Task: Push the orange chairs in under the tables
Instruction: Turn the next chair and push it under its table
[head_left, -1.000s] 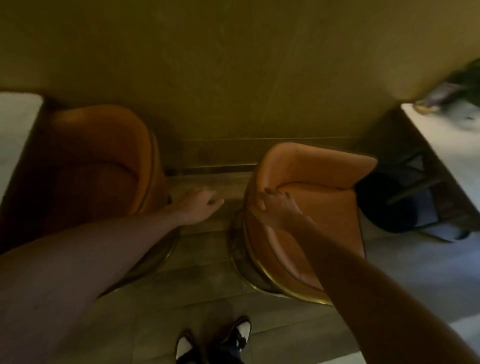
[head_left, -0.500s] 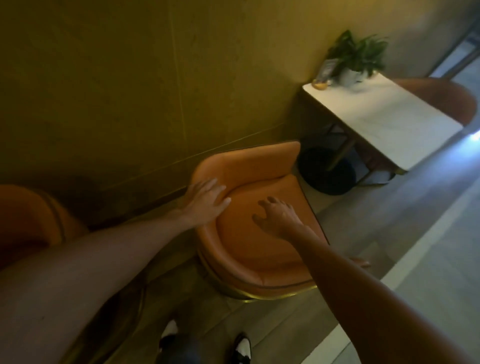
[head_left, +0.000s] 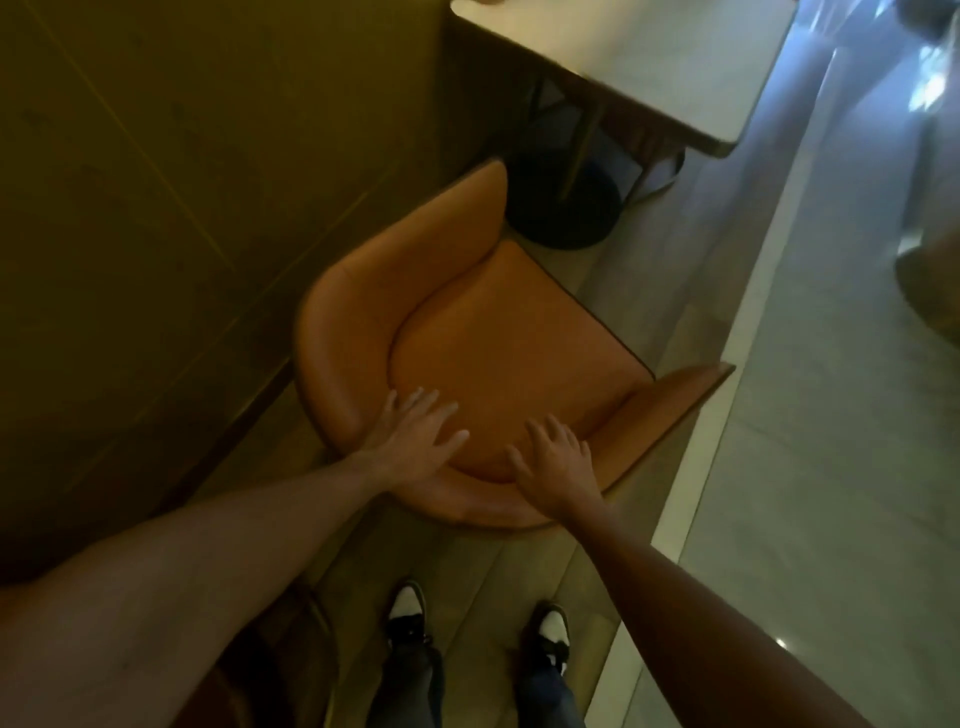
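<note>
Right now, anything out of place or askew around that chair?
The orange chair stands clear of the white table, not tucked under it: its open front faces the table's round black base. Both hands rest open on the backrest's near rim. No spill or damage shows.

A dim olive-brown panelled wall (head_left: 182, 182) fills the left. Pale tiled floor (head_left: 810, 467) shines bluish at right. A white-topped desk (head_left: 649, 67) stands on a dark round base (head_left: 563, 208).
</note>
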